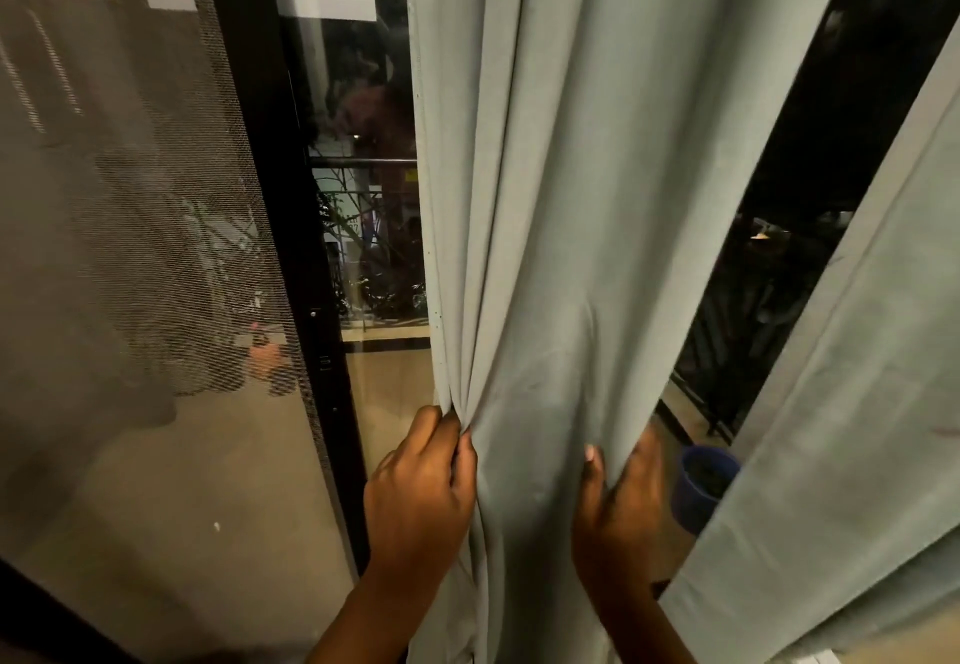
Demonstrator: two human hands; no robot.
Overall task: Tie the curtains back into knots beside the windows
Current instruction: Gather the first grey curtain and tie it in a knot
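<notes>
Two pale grey-green curtain panels hang before the dark window — the wide middle curtain and a second curtain at the right edge, night showing between them. One mesh screen stands left of a black door frame. One blue pot sits outside behind the glass. Two hands hold the middle curtain low down: the left hand has its fingers clamped on bunched folds at the left edge, while the right hand grips the right edge — thumb in front, the rest behind the cloth.
</notes>
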